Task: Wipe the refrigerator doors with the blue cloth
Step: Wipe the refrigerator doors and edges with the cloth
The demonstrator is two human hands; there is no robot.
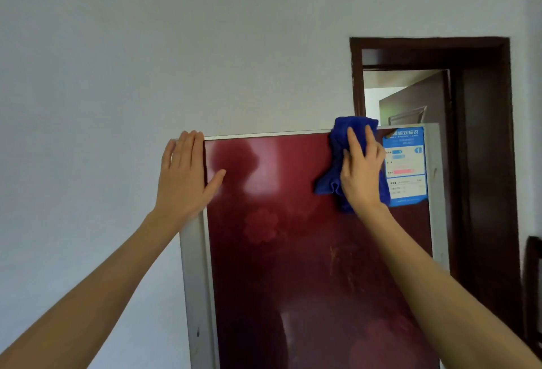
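The refrigerator door [293, 236] is glossy dark red with a silver frame and fills the lower middle of the head view. My right hand [362, 173] presses the blue cloth [341, 145] flat against the door near its top right, the cloth bunched and reaching over the top edge. My left hand [184, 175] rests flat on the door's top left corner, fingers together on the silver side frame, thumb spread onto the red panel, holding nothing.
A blue and white energy label [407, 163] is stuck on the door just right of the cloth. A dark brown door frame [484, 133] with a half-open door stands behind on the right. A white wall [117, 75] lies to the left.
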